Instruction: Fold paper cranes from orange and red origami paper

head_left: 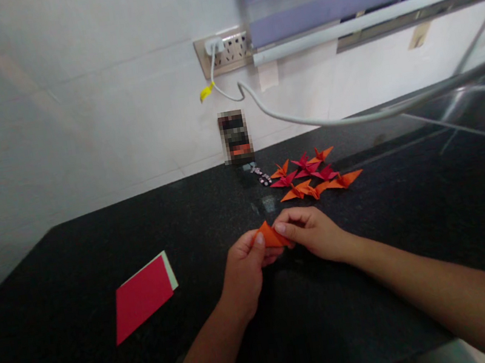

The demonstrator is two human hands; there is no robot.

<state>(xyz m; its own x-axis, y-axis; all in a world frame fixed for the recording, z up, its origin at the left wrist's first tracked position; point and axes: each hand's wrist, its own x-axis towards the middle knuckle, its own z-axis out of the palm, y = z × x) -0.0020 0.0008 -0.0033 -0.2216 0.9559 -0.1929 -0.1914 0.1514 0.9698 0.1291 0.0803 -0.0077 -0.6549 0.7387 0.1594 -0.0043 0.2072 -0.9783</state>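
Both hands pinch one small folded piece of orange paper [272, 235] just above the black counter [74, 257]. My left hand [246, 268] grips its left corner with thumb and fingers closed. My right hand [312, 233] holds the right side, fingers curled over it. Behind the hands lies a cluster of several finished orange and red paper cranes [313, 176].
A stack of red paper sheets [143, 295] lies at the left of the counter. By the wall stands a small dark object [235, 138], blurred out. A white cable [329, 118] runs from the wall socket [224, 51] off to the right. A window frame is at upper right.
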